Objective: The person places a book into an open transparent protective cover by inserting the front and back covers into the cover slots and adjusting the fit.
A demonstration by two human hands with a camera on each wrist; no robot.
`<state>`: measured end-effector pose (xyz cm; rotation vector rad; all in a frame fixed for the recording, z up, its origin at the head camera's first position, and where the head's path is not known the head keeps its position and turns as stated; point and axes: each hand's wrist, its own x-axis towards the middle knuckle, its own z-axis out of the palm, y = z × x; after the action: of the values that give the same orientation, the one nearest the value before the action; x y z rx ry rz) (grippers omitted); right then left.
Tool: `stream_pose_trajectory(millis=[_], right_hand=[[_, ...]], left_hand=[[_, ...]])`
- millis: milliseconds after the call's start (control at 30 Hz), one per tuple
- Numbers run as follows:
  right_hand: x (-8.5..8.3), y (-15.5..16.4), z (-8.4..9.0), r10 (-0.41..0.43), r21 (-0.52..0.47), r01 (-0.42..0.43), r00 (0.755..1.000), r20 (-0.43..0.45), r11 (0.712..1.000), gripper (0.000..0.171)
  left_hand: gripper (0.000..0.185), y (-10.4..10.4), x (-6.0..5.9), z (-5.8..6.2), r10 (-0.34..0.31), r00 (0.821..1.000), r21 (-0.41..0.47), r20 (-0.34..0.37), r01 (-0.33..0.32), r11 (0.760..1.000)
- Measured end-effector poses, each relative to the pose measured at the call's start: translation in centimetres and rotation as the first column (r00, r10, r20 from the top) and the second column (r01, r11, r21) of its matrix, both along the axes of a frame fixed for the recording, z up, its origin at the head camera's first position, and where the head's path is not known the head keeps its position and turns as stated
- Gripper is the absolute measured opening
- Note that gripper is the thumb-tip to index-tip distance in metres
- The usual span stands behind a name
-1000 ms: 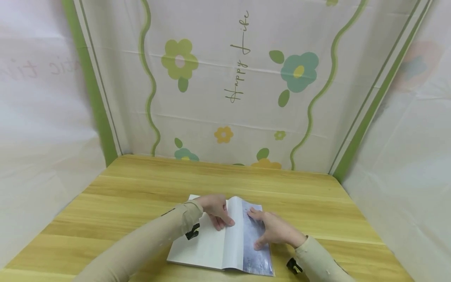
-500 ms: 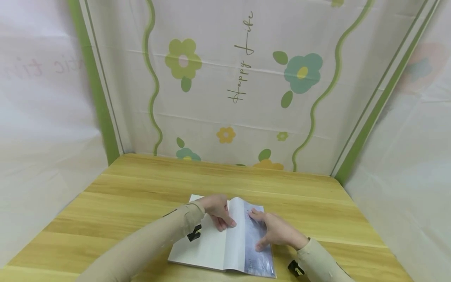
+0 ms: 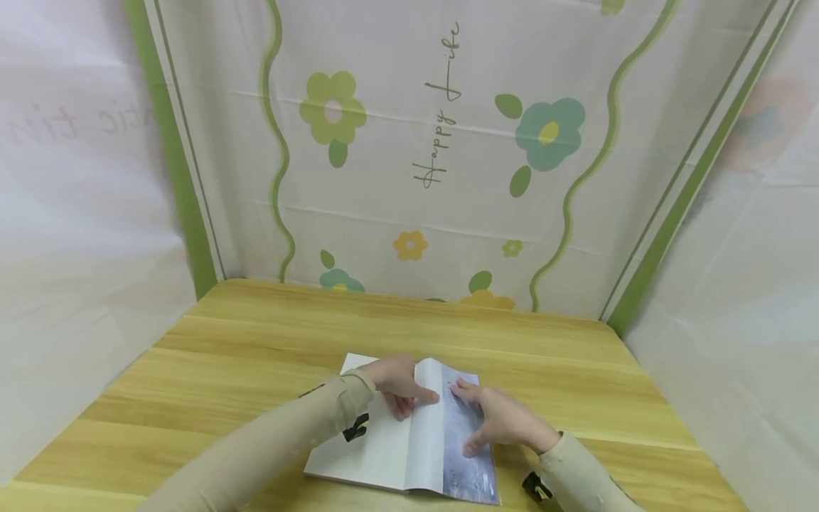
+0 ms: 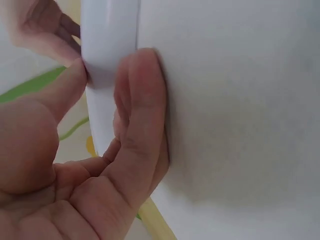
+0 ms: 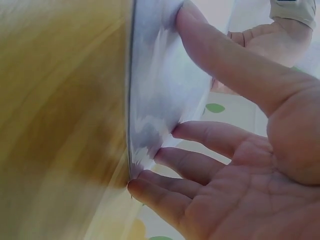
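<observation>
A book (image 3: 374, 455) lies open on the wooden table, a white page on its left. Along its middle a white sheet (image 3: 425, 441) bulges up in a curve, beside a glossy blue-violet page (image 3: 470, 469) on the right. My left hand (image 3: 399, 380) has its thumb stretched over the bulging sheet. Its other fingers (image 4: 145, 100) bend down onto the white page. My right hand (image 3: 502, 419) spreads across the blue-violet page, thumb (image 5: 200, 35) and fingertips touching its glossy surface toward the outer edge.
The wooden table (image 3: 256, 341) extends around the book. Behind it hangs a white curtain (image 3: 384, 192) with printed flowers, and pale cloth walls (image 3: 77, 213) rise at both sides. Each sleeve has a black buckle (image 3: 536, 487) near the wrist.
My left thumb has slid to the right and slightly away from me over the bulging sheet. My right hand and the book stay nearly in place; the view shifted slightly at first.
</observation>
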<state>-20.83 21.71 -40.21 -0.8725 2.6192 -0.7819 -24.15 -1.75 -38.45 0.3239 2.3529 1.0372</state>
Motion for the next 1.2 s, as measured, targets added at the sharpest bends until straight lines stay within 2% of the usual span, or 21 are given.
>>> stream_pose_trajectory(millis=[67, 167, 300, 400, 500, 567, 667, 733, 800, 867, 967, 1033, 1133, 1200], right_hand=[[0.0, 0.0, 0.0, 0.005, -0.005, -0.005, 1.000, 0.004, 1.000, 0.099], [-0.2, 0.3, 0.0, 0.008, -0.026, -0.008, 0.999, 0.031, 1.000, 0.099], [-0.8, 1.1, -0.2, -0.011, -0.111, 0.021, 0.996, 0.094, 0.994, 0.086], [-1.2, 1.7, -0.4, -0.081, -0.216, 0.109, 0.988, 0.135, 0.970, 0.068], [-1.7, 2.5, -0.8, -0.218, -0.301, 0.247, 0.968, 0.128, 0.921, 0.049], [-2.0, 3.1, -1.0, -0.314, -0.348, 0.345, 0.938, 0.143, 0.872, 0.041], [-2.7, 4.1, -1.1, -0.360, -0.422, 0.434, 0.900, 0.246, 0.796, 0.039], [-3.1, 4.9, -1.1, -0.317, -0.472, 0.471, 0.873, 0.371, 0.745, 0.043], [-3.4, 5.7, -1.0, -0.244, -0.494, 0.500, 0.835, 0.494, 0.711, 0.050], [-3.7, 6.3, -1.0, -0.169, -0.501, 0.540, 0.776, 0.607, 0.676, 0.052], [-3.9, 6.9, -1.0, -0.064, -0.500, 0.582, 0.690, 0.721, 0.641, 0.052], [-4.0, 7.2, -1.1, -0.026, -0.497, 0.608, 0.649, 0.760, 0.619, 0.050], [-3.9, 7.3, -1.0, -0.001, -0.498, 0.628, 0.622, 0.783, 0.599, 0.047], [-3.8, 7.4, -1.0, 0.008, -0.498, 0.633, 0.613, 0.790, 0.592, 0.046]], left_hand=[[0.040, 0.1, 0.2, 0.0, 0.011, 1.000, -0.027, -0.022, -0.012, 1.000], [0.037, 0.3, 0.4, 0.2, 0.033, 0.999, -0.036, -0.016, -0.034, 0.999], [0.038, 0.4, 0.6, 0.2, 0.046, 0.999, -0.032, -0.007, -0.046, 0.998], [0.039, 0.4, 0.6, 0.2, 0.051, 0.999, -0.027, -0.008, -0.051, 0.998], [0.039, 0.4, 0.6, 0.2, 0.050, 0.999, -0.023, -0.009, -0.050, 0.999], [0.039, 0.4, 0.6, 0.2, 0.049, 0.999, -0.020, -0.003, -0.049, 0.999], [0.036, 0.3, 0.5, 0.3, 0.055, 0.998, -0.001, 0.017, -0.055, 0.998], [0.035, 0.3, 0.4, 0.3, 0.058, 0.998, 0.004, 0.027, -0.058, 0.998], [0.034, 0.3, 0.3, 0.3, 0.058, 0.998, 0.006, 0.031, -0.058, 0.998], [0.035, 0.3, 0.3, 0.3, 0.053, 0.998, 0.002, 0.028, -0.053, 0.999], [0.036, 0.2, 0.2, 0.3, 0.049, 0.998, -0.001, 0.031, -0.049, 0.999], [0.036, 0.2, 0.2, 0.2, 0.048, 0.998, 0.002, 0.035, -0.048, 0.999], [0.037, 0.0, 0.1, 0.1, 0.044, 0.998, 0.006, 0.042, -0.044, 0.999], [0.038, 0.0, 0.0, 0.1, 0.039, 0.998, 0.006, 0.045, -0.039, 0.999]])
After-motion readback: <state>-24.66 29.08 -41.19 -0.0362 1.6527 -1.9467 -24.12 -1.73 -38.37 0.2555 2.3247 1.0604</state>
